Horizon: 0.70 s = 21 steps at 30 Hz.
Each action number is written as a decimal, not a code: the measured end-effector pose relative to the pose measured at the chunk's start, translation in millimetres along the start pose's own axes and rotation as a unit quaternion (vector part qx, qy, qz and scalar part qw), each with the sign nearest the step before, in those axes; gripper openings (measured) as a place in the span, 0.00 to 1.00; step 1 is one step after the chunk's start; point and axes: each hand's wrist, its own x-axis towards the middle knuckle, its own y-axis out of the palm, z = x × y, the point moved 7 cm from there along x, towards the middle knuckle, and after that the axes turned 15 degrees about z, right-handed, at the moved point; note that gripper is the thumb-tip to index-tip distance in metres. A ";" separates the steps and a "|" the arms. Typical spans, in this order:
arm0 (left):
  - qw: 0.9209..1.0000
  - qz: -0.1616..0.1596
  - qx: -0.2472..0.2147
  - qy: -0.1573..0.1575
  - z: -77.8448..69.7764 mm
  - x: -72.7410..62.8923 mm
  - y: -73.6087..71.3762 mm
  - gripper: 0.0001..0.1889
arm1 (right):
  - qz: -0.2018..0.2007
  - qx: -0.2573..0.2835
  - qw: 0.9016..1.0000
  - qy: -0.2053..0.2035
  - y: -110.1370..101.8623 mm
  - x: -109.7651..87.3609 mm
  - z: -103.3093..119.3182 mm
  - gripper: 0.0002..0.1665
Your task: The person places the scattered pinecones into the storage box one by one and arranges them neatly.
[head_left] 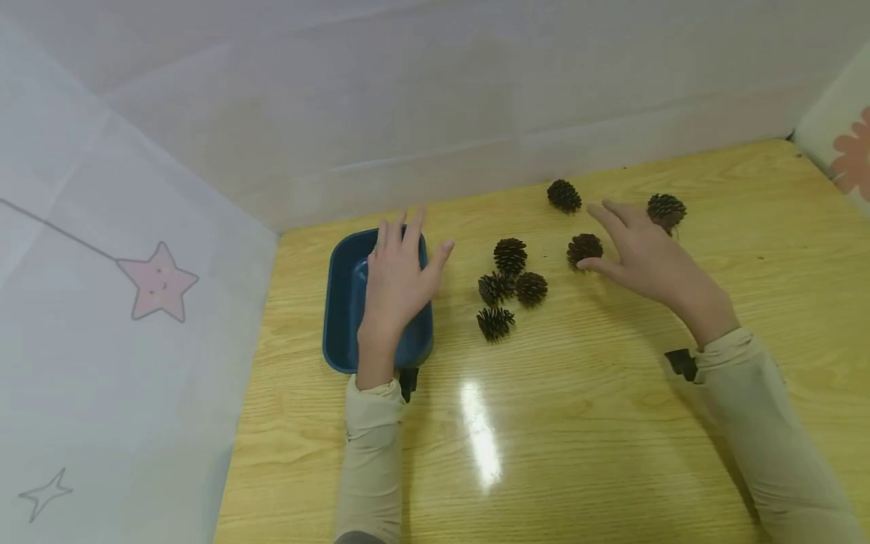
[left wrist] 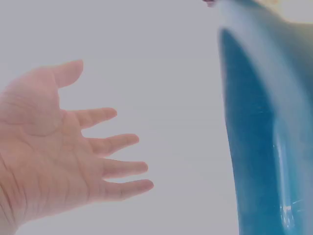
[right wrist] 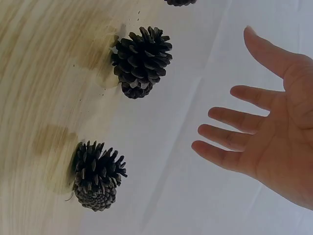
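Observation:
Over the right side of a blue rectangular basin (head_left: pixel 345 302) hovers my left hand (head_left: pixel 396 283), fingers spread and holding nothing. In the left wrist view its palm (left wrist: pixel 54 147) shows bare, apart from the basin wall (left wrist: pixel 254 147). My right hand (head_left: pixel 652 253) is stretched out above the table with no object in its grasp. Nearest to it are one brown pine cone (head_left: pixel 583 248) by the thumb and another pine cone (head_left: pixel 667 210) beyond its far side. The right wrist view has two pine cones, a nearer cone (right wrist: pixel 98 176) and a second cone (right wrist: pixel 142 58), both apart from the fingers.
Several more pine cones lie between the hands, including a bunched cone (head_left: pixel 510 255) and a front cone (head_left: pixel 495 323). A lone pine cone (head_left: pixel 563 196) sits near the back edge. The wooden table (head_left: pixel 578 423) meets a white cloth wall (head_left: pixel 435 113) behind and at left.

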 end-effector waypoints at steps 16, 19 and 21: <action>0.975 -0.131 -0.164 -0.078 69.6 -26.9 -48.0 0.31 | 0.012 0.018 1.000 -0.017 7.4 10.4 -9.9 0.49; 0.972 -0.132 -0.171 -0.093 81.9 -29.8 -51.6 0.31 | 0.008 0.015 1.000 -0.022 8.0 10.5 -11.4 0.48; 0.971 -0.127 -0.174 -0.099 86.6 -31.6 -53.0 0.31 | 0.007 0.015 1.000 -0.024 8.4 10.9 -12.5 0.47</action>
